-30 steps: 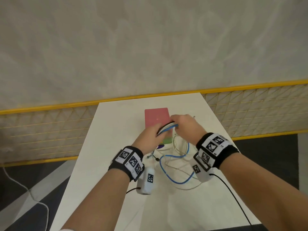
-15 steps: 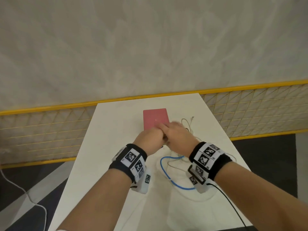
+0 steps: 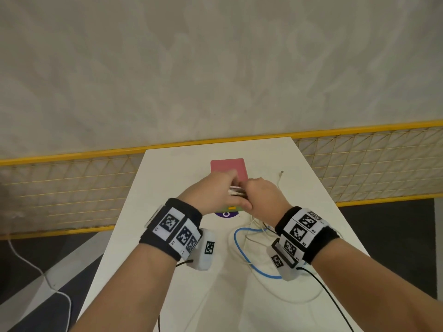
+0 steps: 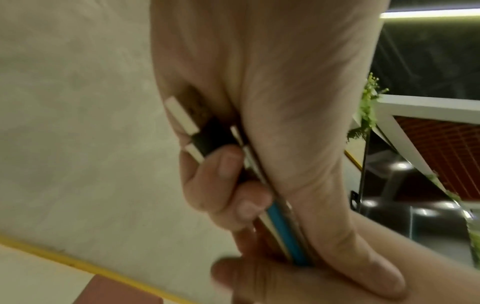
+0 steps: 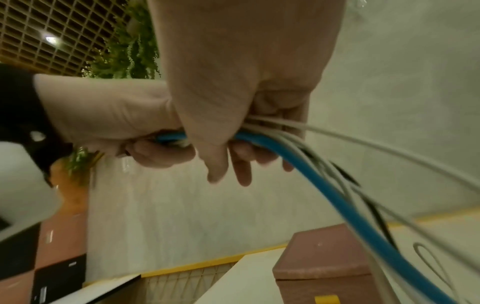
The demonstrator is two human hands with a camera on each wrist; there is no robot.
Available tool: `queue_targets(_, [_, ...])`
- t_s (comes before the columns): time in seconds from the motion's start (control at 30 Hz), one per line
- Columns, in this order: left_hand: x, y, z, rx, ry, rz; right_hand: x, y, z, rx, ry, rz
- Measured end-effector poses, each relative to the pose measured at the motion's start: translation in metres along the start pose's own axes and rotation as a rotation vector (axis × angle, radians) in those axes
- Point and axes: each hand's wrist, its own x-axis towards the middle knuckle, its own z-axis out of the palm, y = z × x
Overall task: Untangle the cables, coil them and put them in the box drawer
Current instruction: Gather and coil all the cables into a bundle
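Both hands meet above the near end of a pink box (image 3: 227, 167) in the head view. Between them is a bundle of cables (image 3: 236, 192), white, blue and black. My left hand (image 3: 215, 192) curls its fingers round the bundle (image 4: 283, 228). My right hand (image 3: 261, 197) grips the same cables, and a blue cable (image 5: 337, 195) and thin white ones trail down from it. A blue loop (image 3: 239, 248) and white strands lie on the white table (image 3: 167, 188) under my right wrist. The box's green drawer front (image 3: 231, 208) peeks out below the hands.
A loose white cable end with a plug (image 3: 281, 173) lies right of the box. A purple round mark (image 3: 226, 214) shows on the table by the drawer front. A yellow mesh barrier (image 3: 72, 188) runs behind the table, with dark floor on both sides.
The hands came together over the box and have shifted slightly farther from me. The bundle is now pressed between them. The blue loop on the table has drawn closer to my right wrist.
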Motion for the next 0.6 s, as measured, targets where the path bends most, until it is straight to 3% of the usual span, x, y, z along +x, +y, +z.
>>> queue_targets(0.17, [-0.003,0.005,-0.014,-0.418,0.351,0.051,0.001,0.001,0.0,0.471,0.095,0.281])
queue_targets(0.3, [0.002,0.009,-0.002,-0.223,0.418,0.199,-0.001,-0.014,-0.002,0.732,0.134,0.271])
queue_targets(0.37, [0.005,0.01,-0.001,-0.037,0.392,0.239,-0.003,-0.019,-0.004,0.807,0.101,0.23])
queue_targets(0.43, [0.007,0.013,-0.005,-0.008,0.366,0.272,-0.005,-0.02,-0.004,0.854,0.062,0.212])
queue_targets(0.6, [-0.002,0.019,-0.015,-0.585,0.505,0.208,-0.005,-0.017,-0.008,1.019,0.103,0.26])
